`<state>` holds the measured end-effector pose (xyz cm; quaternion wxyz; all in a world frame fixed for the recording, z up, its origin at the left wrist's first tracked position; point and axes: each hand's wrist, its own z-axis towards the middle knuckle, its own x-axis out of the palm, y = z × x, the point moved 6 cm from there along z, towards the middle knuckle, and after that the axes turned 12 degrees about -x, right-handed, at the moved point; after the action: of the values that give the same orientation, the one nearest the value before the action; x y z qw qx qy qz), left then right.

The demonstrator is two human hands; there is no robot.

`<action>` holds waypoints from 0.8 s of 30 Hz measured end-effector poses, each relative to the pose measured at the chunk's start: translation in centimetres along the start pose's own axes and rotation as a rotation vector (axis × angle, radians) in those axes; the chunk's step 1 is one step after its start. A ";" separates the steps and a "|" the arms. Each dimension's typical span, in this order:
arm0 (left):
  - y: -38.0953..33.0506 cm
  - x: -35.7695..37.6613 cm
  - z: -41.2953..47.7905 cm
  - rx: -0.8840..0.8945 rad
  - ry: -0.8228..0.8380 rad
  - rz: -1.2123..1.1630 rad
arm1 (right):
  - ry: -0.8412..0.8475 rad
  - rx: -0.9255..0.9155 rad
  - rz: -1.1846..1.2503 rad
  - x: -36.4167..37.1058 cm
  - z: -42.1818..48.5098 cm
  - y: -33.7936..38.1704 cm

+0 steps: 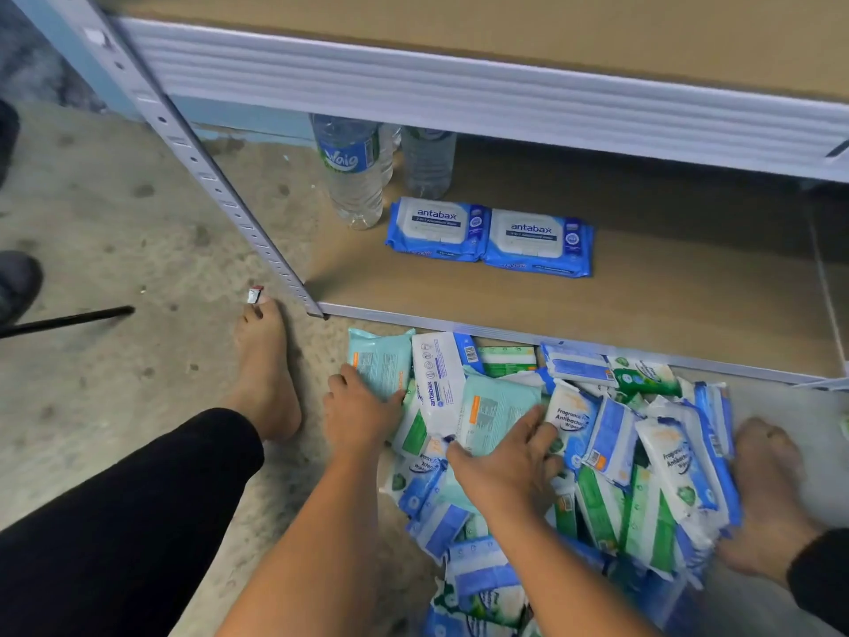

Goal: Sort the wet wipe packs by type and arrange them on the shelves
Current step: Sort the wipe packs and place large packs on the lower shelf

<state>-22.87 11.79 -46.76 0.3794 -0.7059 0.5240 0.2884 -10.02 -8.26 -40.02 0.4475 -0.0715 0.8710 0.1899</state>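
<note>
A heap of wet wipe packs (611,457) in blue, green, white and teal lies on the floor in front of the bottom shelf (666,287). Two blue antabax packs (438,229) (537,241) lie flat side by side on that shelf. My left hand (360,406) rests on the left edge of the heap, its fingers against a teal pack (381,363). My right hand (510,457) lies with spread fingers on another teal pack (494,404), next to a white antabax pack (438,383). The left hand's fingertips are hidden among the packs.
Two water bottles (353,172) (427,163) stand at the back left of the bottom shelf. A grey metal post (220,186) and an upper shelf beam (459,94) frame it. My bare feet (264,365) (772,489) flank the heap. A black rod (69,319) lies on the concrete floor at left.
</note>
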 end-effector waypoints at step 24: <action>1.3 -0.5 0.9 -0.138 0.093 0.080 | 0.018 -0.078 -0.033 -0.6 0.1 0.1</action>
<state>-24.23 12.64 -47.15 0.2933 -0.7215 0.5478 0.3056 -9.58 -8.15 -39.58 0.4396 -0.1051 0.8656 0.2155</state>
